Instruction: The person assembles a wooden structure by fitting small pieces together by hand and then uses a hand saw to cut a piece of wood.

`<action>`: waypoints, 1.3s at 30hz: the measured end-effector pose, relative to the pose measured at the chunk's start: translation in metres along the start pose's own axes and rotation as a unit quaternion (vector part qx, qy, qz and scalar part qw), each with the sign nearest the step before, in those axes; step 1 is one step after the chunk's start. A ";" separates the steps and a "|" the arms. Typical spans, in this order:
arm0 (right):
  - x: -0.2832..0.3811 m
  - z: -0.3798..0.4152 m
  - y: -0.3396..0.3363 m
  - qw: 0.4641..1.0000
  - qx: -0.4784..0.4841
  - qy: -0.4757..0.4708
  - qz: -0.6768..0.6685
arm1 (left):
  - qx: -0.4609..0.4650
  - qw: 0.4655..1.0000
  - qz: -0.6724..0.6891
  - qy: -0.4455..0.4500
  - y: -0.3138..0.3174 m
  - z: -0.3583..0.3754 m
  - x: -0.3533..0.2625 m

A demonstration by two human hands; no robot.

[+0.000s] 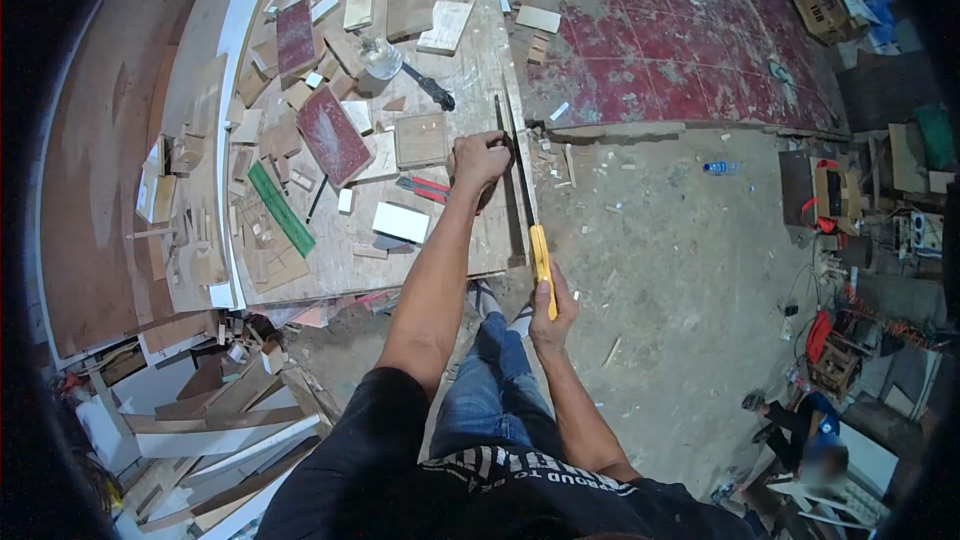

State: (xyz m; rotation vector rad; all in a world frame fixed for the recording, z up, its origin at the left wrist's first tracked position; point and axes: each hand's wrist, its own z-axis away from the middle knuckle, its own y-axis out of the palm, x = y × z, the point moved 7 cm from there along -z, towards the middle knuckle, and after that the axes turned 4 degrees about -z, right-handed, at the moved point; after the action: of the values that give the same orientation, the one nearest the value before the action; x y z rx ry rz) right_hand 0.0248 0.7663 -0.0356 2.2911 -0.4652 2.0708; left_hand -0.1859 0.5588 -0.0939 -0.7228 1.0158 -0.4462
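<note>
My right hand [553,312] is closed around the yellow handle of a hand saw [541,255]. Its long thin blade points away from me along the right edge of the workbench. My left hand [480,160] rests at that same edge, fingers curled, beside the blade and a dark narrow strip [516,225]. What lies under those fingers is hidden. Just left of my left wrist are pliers with red handles [425,188]. A white block [401,222] and a square wooden piece [420,141] lie close by.
Wood offcuts, a dark red board [333,136], a green strip [280,208] and a clear container [380,58] crowd the workbench [340,285]. Scrap wood [220,430] is heaped at lower left. A plastic bottle [720,168] lies on the floor; another person [815,425] sits at lower right.
</note>
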 end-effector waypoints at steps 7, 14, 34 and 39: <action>-0.011 0.000 0.001 0.998 0.017 0.053 -0.012 | 0.000 1.000 -0.027 -0.001 -0.002 0.004 -0.003; -0.011 0.001 -0.002 0.998 0.009 0.039 -0.038 | -0.001 1.000 -0.004 0.006 0.004 -0.001 0.001; -0.005 0.011 0.003 0.998 0.035 0.044 0.037 | 0.013 1.000 -0.014 -0.007 0.010 -0.003 0.009; 0.024 0.033 -0.006 0.999 -0.010 -0.037 -0.015 | 0.045 0.999 0.004 -0.010 0.006 -0.002 0.003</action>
State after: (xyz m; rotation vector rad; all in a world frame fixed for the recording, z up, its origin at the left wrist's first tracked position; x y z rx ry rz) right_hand 0.0598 0.7599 -0.0148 2.3565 -0.4490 1.9650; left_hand -0.1861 0.5604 -0.1008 -0.6417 0.9727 -0.4745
